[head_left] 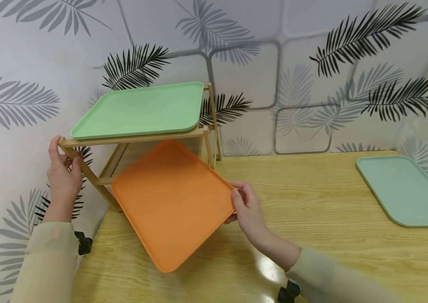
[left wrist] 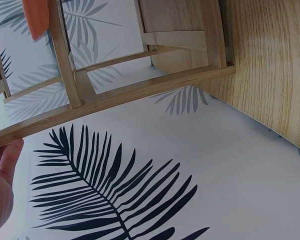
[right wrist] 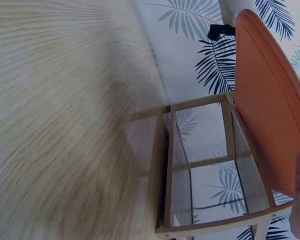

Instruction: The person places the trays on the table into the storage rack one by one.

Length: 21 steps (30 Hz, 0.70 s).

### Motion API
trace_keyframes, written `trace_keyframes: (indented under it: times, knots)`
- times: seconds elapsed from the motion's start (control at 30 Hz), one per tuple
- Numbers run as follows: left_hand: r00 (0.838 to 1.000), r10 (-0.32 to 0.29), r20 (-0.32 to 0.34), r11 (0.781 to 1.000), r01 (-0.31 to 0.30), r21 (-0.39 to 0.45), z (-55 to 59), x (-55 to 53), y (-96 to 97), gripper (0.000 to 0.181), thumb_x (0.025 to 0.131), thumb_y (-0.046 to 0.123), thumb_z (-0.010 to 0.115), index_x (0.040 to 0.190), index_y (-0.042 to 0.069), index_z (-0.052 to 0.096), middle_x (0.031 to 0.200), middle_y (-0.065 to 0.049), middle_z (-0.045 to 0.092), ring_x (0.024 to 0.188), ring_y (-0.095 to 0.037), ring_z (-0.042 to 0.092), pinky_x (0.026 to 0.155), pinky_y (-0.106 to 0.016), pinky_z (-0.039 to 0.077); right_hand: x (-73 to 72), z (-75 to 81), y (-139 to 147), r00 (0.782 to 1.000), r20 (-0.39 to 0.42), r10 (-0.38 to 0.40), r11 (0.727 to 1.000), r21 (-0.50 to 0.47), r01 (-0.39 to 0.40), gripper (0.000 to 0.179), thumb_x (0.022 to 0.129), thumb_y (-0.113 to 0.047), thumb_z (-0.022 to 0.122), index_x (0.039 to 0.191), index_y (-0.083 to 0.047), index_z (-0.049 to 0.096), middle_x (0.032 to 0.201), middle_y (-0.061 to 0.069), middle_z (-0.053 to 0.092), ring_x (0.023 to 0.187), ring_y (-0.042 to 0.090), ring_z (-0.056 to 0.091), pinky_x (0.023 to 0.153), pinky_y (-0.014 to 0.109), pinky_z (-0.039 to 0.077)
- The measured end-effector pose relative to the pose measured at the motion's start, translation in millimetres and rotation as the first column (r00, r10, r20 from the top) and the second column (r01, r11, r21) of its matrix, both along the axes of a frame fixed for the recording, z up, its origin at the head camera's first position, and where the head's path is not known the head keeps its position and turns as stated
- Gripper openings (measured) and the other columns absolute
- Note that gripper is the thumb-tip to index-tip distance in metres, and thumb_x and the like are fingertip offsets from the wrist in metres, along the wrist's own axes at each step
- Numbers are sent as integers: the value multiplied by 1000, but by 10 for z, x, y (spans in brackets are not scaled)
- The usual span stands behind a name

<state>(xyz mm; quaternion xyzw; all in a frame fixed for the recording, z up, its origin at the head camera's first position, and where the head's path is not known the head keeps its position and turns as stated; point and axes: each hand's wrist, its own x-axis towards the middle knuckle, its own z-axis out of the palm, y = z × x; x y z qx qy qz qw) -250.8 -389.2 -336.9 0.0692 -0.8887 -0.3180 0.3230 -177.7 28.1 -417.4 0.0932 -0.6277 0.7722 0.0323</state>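
Note:
A wooden rack [head_left: 90, 176] with two tiers stands at the left of the table. My left hand [head_left: 64, 176] grips the top of its front left post, with fingers and thumb about the corner. In the left wrist view only part of that hand [left wrist: 2, 185] shows, against the wooden frame. My right hand [head_left: 249, 210] pinches an orange tray [head_left: 176, 202] by its right corner, thumb on top. The orange tray hangs tilted before the rack's lower tier, its far corner beneath the upper tier. A light green tray [head_left: 142, 109] lies on the top tier.
On the right of the wooden table [head_left: 293, 181] lies a pale teal tray [head_left: 410, 189]. Behind the table and along the left rises a white covering [head_left: 304, 75] printed with leaves, close to the rack.

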Motion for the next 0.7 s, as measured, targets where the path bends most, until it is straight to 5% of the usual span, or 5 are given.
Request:
trace_keyframes:
  times: [0.43,0.7]
  knots:
    - [1000,11,-27,1000,-11,-22,-37,-13,-22,58,99,6,44,149,24,20,108,-19,63,109,-37,61,90,-37,45,-160,7,-356,989,140,57,980,-196,-29,32,103,-7,45,132,5,41,86,8,57,58,12,63,58,25,55]
    - [999,9,-45,999,-10,-30,-29,-4,-7,57,99,7,45,149,23,22,106,-19,64,106,-37,61,82,-19,39,-206,-37,-405,990,131,48,982,-186,-23,34,100,-1,50,132,4,41,101,15,61,78,18,71,69,26,56]
